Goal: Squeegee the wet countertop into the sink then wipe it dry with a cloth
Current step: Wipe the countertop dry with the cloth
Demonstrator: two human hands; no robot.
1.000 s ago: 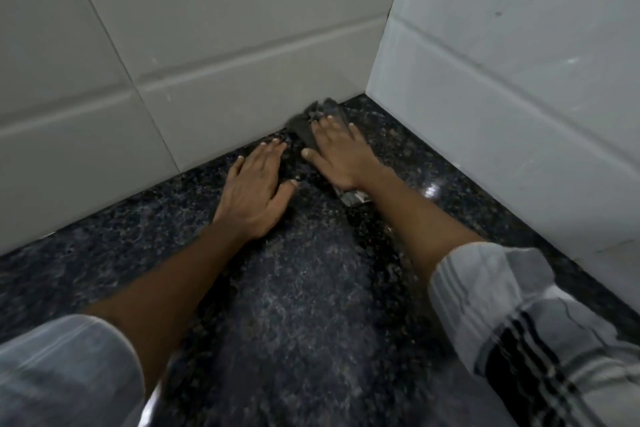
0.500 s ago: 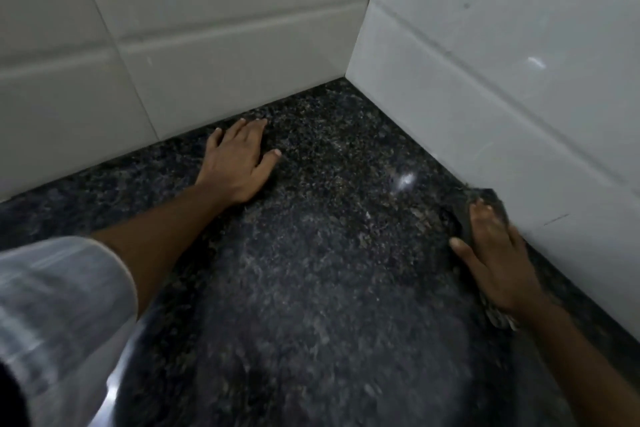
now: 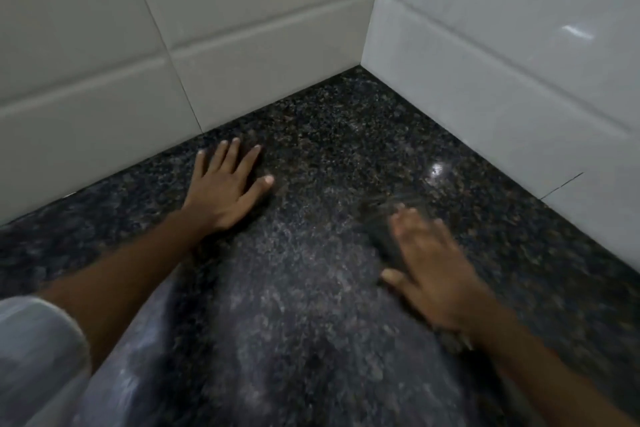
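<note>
The dark speckled granite countertop [image 3: 329,135] runs into a corner between two tiled walls. My left hand [image 3: 225,187] lies flat on it, palm down with fingers spread, near the back wall and holding nothing. My right hand [image 3: 433,270] is blurred with motion and presses flat on a dark grey cloth [image 3: 384,236] in the middle right of the counter. Most of the cloth is hidden under the hand; its front edge sticks out past the fingertips. A small bright glint [image 3: 435,170] shines on the stone beyond it. No sink or squeegee is in view.
Pale tiled walls close the counter in: the back wall [image 3: 225,28] on the left and the side wall [image 3: 502,62] on the right, meeting at a corner [image 3: 363,69]. My light striped sleeve [image 3: 34,350] fills the lower left.
My right hand has slid the cloth from the far corner out along the right wall, then left toward the middle of the counter. My left hand has stayed flat in place.
</note>
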